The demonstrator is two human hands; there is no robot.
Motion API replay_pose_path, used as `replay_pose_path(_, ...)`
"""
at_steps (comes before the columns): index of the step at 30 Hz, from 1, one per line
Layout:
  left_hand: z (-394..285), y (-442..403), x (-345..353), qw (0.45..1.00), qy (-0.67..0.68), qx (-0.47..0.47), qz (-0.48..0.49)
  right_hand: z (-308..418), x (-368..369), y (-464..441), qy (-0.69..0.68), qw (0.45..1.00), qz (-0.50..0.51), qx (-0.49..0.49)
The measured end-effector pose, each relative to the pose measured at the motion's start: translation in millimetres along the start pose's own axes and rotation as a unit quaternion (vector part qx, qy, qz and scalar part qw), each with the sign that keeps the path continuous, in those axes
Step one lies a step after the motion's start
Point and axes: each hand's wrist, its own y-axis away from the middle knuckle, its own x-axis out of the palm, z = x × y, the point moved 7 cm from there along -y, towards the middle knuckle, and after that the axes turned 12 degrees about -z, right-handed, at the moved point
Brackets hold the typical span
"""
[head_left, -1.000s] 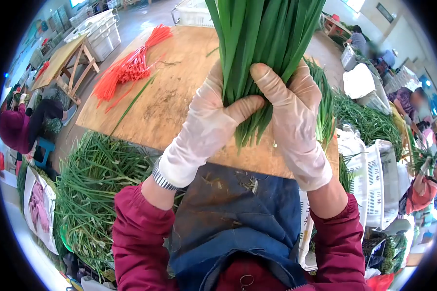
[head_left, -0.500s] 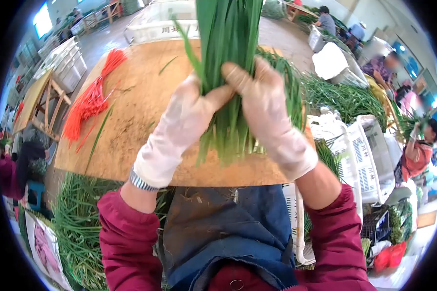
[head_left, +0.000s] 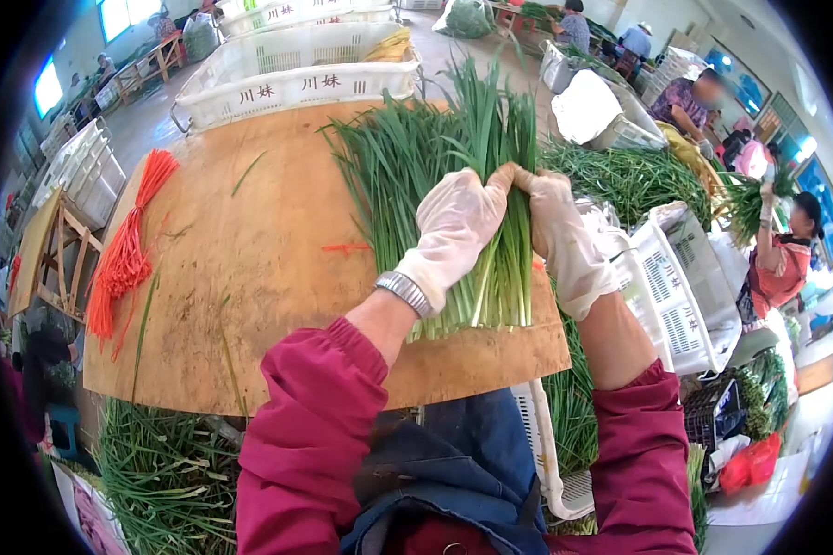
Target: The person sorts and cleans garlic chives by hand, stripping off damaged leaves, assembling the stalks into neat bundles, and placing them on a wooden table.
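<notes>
Both my gloved hands are closed round a bunch of garlic chives (head_left: 506,264) at the right side of the wooden board (head_left: 268,240). My left hand (head_left: 458,217) grips it from the left, and my right hand (head_left: 569,231) from the right, the thumbs close together. The leaves point away from me and the pale stem ends toward me. More garlic chives (head_left: 389,162) lie on the board to the left, partly under my left hand. A short red tie (head_left: 345,248) lies just left of them.
A bundle of red ties (head_left: 125,254) lies on the board's left side. Beyond the far edge stands a white crate (head_left: 296,88). Loose chives (head_left: 625,176) and another white crate (head_left: 676,296) are at the right; cut greens (head_left: 162,472) lie below left. Several people work nearby.
The bunch has gone from upright above the middle of the board to lower at its right side, beside the other chives. Both hands have stayed on it. The view has shifted.
</notes>
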Motion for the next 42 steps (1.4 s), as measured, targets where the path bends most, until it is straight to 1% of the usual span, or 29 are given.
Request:
replay_pose_path(1,1.4,2.5,3.8,1.000,-0.018,-0.006,-0.009,-10.5,-3.2,-3.7,-0.016,1.000,-0.003,0.023)
replay_pose_path(2,4.2,4.0,6.9,0.998,-0.054,0.010,-0.034,-20.9,-6.7,-6.9,-0.033,0.998,-0.007,0.045)
replay_pose_path(3,9.6,5.7,11.0,0.994,-0.090,0.026,-0.058,-30.6,-9.0,-11.3,-0.037,0.998,0.006,0.049)
replay_pose_path(4,11.1,8.3,9.6,0.988,-0.125,0.042,-0.083,-38.1,-9.0,-13.2,-0.032,0.999,-0.010,0.031)
replay_pose_path(5,13.0,11.8,8.5,0.982,-0.156,0.054,-0.097,-48.9,-12.6,-20.8,0.016,1.000,-0.023,0.001)
replay_pose_path(7,17.3,17.0,4.9,0.972,-0.171,0.078,-0.137,-67.4,-15.7,-33.3,0.122,0.989,-0.060,-0.062)
replay_pose_path(8,19.0,18.4,1.8,0.967,-0.179,0.089,-0.159,-71.0,-15.7,-33.5,0.127,0.985,-0.077,-0.090)
replay_pose_path(9,22.2,18.1,0.4,0.970,-0.172,0.082,-0.149,-64.0,-13.0,-25.9,0.200,0.970,-0.097,-0.099)
replay_pose_path(10,21.7,18.7,-1.9,0.966,-0.174,0.095,-0.164,-57.1,-10.8,-18.5,0.272,0.949,-0.115,-0.108)
replay_pose_path(12,19.4,19.2,-7.8,0.956,-0.178,0.122,-0.197,-42.0,-4.7,-3.0,0.309,0.912,-0.169,-0.210)
replay_pose_path(13,21.4,18.0,-8.2,0.961,-0.175,0.111,-0.181,-33.4,-1.8,4.9,0.324,0.888,-0.195,-0.262)
replay_pose_path(16,23.5,23.5,-15.9,0.951,-0.162,0.153,-0.212,-25.1,3.7,14.1,0.340,0.879,-0.179,-0.283)
replay_pose_path(18,38.7,20.7,-23.5,0.972,-0.081,0.111,-0.190,-28.5,2.8,8.9,0.356,0.864,-0.172,-0.312)
replay_pose_path(20,54.1,17.6,-44.6,0.975,-0.025,0.087,-0.205,-29.9,0.7,5.0,0.366,0.858,-0.160,-0.324)
replay_pose_path(21,68.7,16.3,-53.7,0.981,0.029,0.030,-0.190,-32.2,-1.5,2.7,0.379,0.838,-0.165,-0.356)
replay_pose_path(22,84.7,16.2,-61.9,0.981,0.083,-0.028,-0.174,-33.1,-2.0,0.1,0.379,0.847,-0.144,-0.343)
replay_pose_path(23,106.8,16.9,-64.3,0.982,0.092,-0.109,-0.123,-34.9,-2.1,-2.8,0.379,0.856,-0.123,-0.329)
replay_pose_path(24,115.5,22.6,-67.3,0.984,0.068,-0.137,-0.087,-38.4,-1.4,-4.9,0.379,0.864,-0.101,-0.314)
replay_pose_path(25,121.7,30.3,-71.3,0.984,0.044,-0.163,-0.052,-39.3,-0.7,-4.6,0.391,0.851,-0.109,-0.332)
replay_pose_path(27,133.6,45.2,-65.5,0.978,0.011,-0.209,0.014,-43.9,2.5,-4.6,0.398,0.851,-0.092,-0.331)
replay_pose_path(29,135.9,52.0,-43.0,0.996,-0.046,-0.080,-0.003,-53.6,8.5,-7.6,0.412,0.848,-0.070,-0.326)
replay_pose_path(30,129.4,58.1,-31.8,0.997,-0.074,-0.015,-0.010,-57.2,14.8,-4.4,0.422,0.838,-0.064,-0.341)
replay_pose_path(32,117.4,69.4,-19.7,0.995,-0.080,-0.030,-0.050,-63.9,27.5,3.9,0.442,0.814,-0.056,-0.371)
replay_pose_path(34,120.2,63.5,-21.1,0.998,-0.024,-0.060,-0.003,-65.8,29.5,-2.0,0.445,0.809,-0.043,-0.381)
replay_pose_path(37,132.2,57.6,-29.9,0.999,-0.030,0.008,-0.011,-58.9,23.5,-4.7,0.451,0.819,-0.019,-0.354)
replay_pose_path(38,142.8,54.8,-33.6,1.000,-0.022,-0.003,-0.005,-57.4,19.2,-7.7,0.446,0.813,-0.027,-0.374)
replay_pose_path(40,148.8,49.0,-42.6,1.000,-0.007,-0.022,0.008,-48.5,14.7,-8.2,0.445,0.813,-0.037,-0.373)
replay_pose_path(41,157.9,51.7,-44.8,0.994,0.023,-0.105,0.022,-45.5,12.6,-8.8,0.447,0.816,-0.028,-0.365)
replay_pose_path(42,152.5,51.8,-49.5,0.993,0.025,-0.113,0.028,-41.1,10.6,-9.6,0.448,0.819,-0.021,-0.358)
